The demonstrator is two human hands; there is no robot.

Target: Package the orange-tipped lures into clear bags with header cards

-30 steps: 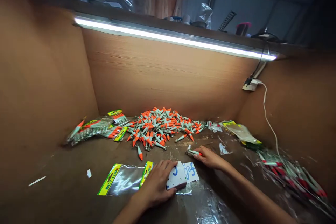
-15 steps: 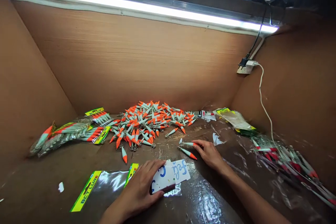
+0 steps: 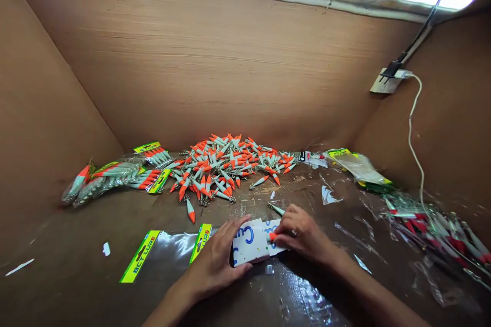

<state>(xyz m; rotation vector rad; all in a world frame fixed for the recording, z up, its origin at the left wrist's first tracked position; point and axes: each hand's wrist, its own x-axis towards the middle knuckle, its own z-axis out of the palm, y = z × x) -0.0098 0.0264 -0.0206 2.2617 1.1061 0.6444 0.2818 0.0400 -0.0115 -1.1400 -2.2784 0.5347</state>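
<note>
Our left hand [image 3: 217,265] grips the white card [image 3: 251,245] lettered in blue. The fingers lie over its top and the thumb sits at its near edge, pinning it to the desk [image 3: 76,276]. Our right hand [image 3: 303,235], at 3 o'clock of the card, pinches a lure [image 3: 272,236] whose orange tip touches the card's right end. To do this well, we judge, we should hold the card flat and steady and bring the lure square to it with a light pinch.

A second lure [image 3: 276,209] lies loose at 12 o'clock of the right hand. At 9 o'clock of the left hand, two clear bags [image 3: 172,253] with green-yellow headers lie flat, seemingly empty. Farther at 12 o'clock sits the loose lure pile [image 3: 226,163]. At 10 o'clock, filled packs [image 3: 115,176] hold orange-tipped lures. At 3 o'clock, more packs [image 3: 441,230] hold red-tipped ones.
</note>
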